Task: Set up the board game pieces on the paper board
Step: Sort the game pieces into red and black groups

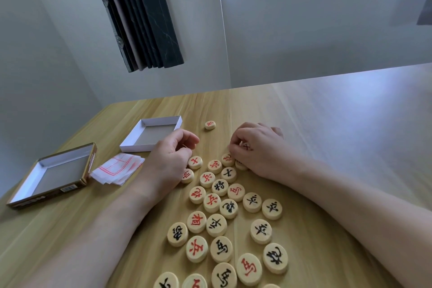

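Wooden table (327, 124), grey walls (304, 37)

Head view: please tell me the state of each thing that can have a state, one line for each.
Paper board: folded, lying on the table, no pieces on it.
White box tray: open, empty.
Brown box lid: inside up, empty.
Game pieces: loose on the table, faces up.
Left hand: curled, contents unclear.
Right hand: fingers pinch one piece.

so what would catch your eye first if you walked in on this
The spread of round wooden pieces with red and black characters, loose on the table between both forearms. Next, the right hand pinching one piece at the pile's far end. The paper board lies folded at left.
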Demonstrator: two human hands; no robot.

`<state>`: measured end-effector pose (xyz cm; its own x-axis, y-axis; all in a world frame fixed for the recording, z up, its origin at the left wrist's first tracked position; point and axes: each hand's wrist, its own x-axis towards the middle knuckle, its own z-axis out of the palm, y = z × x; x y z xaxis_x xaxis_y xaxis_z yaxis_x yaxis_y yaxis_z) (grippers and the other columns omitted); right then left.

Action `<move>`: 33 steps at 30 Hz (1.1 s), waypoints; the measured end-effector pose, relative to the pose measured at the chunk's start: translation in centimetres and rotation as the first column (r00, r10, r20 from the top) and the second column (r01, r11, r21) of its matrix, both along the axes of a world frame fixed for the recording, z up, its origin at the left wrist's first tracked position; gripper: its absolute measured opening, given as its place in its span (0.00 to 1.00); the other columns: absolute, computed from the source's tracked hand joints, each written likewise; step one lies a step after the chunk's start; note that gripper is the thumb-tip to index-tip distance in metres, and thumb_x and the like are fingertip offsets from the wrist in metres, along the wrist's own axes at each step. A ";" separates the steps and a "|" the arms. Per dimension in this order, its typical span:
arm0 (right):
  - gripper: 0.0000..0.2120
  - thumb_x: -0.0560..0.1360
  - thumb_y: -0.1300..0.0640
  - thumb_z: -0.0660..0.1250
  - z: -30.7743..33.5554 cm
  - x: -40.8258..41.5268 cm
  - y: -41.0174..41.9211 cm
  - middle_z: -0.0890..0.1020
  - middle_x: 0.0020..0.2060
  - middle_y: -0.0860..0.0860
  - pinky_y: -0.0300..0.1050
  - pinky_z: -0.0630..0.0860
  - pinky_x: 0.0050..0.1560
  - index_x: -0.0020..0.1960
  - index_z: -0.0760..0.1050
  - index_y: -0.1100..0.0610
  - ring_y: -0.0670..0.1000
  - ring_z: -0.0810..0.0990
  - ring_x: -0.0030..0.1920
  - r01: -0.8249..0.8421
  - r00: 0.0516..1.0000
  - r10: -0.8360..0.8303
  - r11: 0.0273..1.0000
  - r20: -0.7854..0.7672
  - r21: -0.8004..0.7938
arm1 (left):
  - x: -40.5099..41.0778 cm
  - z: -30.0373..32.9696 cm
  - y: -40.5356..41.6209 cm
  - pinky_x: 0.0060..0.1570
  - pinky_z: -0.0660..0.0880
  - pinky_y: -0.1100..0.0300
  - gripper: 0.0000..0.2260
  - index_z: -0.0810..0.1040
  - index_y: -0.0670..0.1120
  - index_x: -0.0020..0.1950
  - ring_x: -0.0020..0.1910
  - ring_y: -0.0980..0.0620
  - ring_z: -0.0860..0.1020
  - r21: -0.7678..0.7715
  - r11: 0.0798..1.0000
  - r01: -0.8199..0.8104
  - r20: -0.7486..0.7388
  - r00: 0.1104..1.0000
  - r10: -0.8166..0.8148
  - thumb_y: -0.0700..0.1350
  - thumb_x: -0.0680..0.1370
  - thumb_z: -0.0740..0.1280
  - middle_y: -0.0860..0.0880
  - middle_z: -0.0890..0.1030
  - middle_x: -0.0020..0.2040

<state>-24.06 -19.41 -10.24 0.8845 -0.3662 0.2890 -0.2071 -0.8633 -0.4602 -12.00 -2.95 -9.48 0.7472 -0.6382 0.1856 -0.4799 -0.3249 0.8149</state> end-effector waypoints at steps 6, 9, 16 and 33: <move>0.09 0.79 0.56 0.58 0.3 -0.2 0.0 0.73 0.46 0.37 0.43 0.68 0.58 0.49 0.76 0.45 0.42 0.72 0.51 -0.024 0.996 0.005 0.977 0.090 0.210 | 0.0 0.0 -0.1 0.46 0.72 0.61 0.13 0.79 0.53 0.48 0.48 0.56 0.77 0.032 0.999 0.011 0.021 1.000 -0.012 0.36 0.78 0.60 0.54 0.80 0.47; 0.11 0.79 0.58 0.57 0.6 -0.5 -0.2 0.76 0.49 0.41 0.35 0.68 0.45 0.51 0.78 0.48 0.39 0.73 0.45 -0.015 0.987 -0.041 0.940 0.157 0.340 | -0.2 0.1 0.0 0.40 0.71 0.62 0.11 0.80 0.52 0.47 0.39 0.57 0.75 -0.005 0.999 0.039 -0.002 0.999 -0.039 0.38 0.78 0.62 0.52 0.79 0.44; 0.14 0.72 0.61 0.59 1.1 -2.6 -3.0 0.80 0.46 0.42 0.40 0.72 0.48 0.41 0.82 0.50 0.44 0.77 0.47 -0.010 0.981 -0.033 0.976 0.193 0.216 | -0.3 1.3 1.3 0.38 0.72 0.66 0.13 0.84 0.47 0.40 0.36 0.55 0.74 -0.169 0.979 0.118 -0.050 0.991 -0.128 0.41 0.70 0.59 0.48 0.79 0.35; 0.14 0.69 0.53 0.60 1.7 -3.6 -3.3 0.81 0.47 0.36 0.53 0.58 0.66 0.35 0.83 0.41 0.42 0.70 0.60 -0.274 0.958 0.261 0.954 0.117 0.118 | -2.9 5.1 0.9 0.55 0.66 0.71 0.27 0.79 0.56 0.60 0.61 0.60 0.70 0.601 0.768 0.221 0.227 0.874 -0.429 0.31 0.74 0.54 0.62 0.70 0.62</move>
